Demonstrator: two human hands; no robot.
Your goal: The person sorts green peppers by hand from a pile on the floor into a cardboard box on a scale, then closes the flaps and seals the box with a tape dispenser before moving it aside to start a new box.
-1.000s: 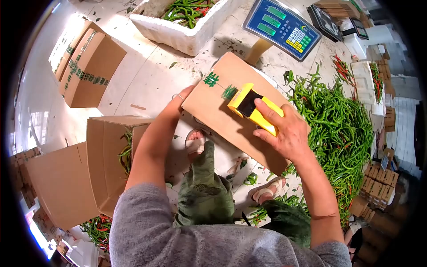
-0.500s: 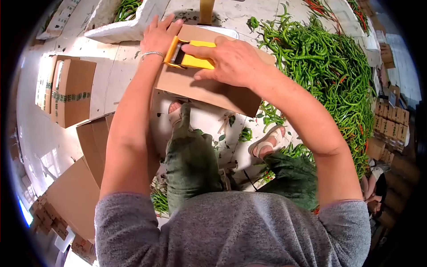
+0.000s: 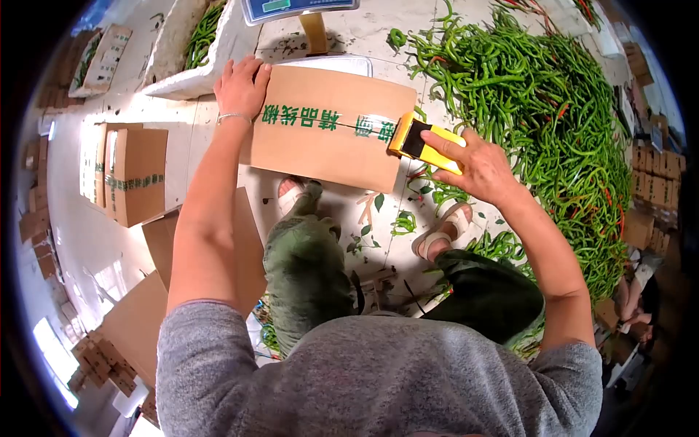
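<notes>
A closed cardboard box (image 3: 320,156) lies in front of me, on or against a white tray (image 3: 357,66). Clear tape with green printed characters (image 3: 317,120) runs along its top seam. My left hand (image 3: 242,86) rests at the box's left end with its fingers spread apart. At the right end, my right hand (image 3: 477,164) is closed around a yellow tape dispenser (image 3: 440,151), whose head touches the box's right edge.
A large heap of green peppers (image 3: 553,124) covers the floor on the right. A blue scale (image 3: 298,7) stands beyond the box. White foam boxes (image 3: 186,86) are at the upper left, with taped cartons (image 3: 138,175) and open cardboard (image 3: 131,328) below. A person (image 3: 637,291) is at the far right.
My right hand has moved the dispenser rightward from the box's left part to its right edge, and printed tape now shows along the top. My left hand stays at the left end.
</notes>
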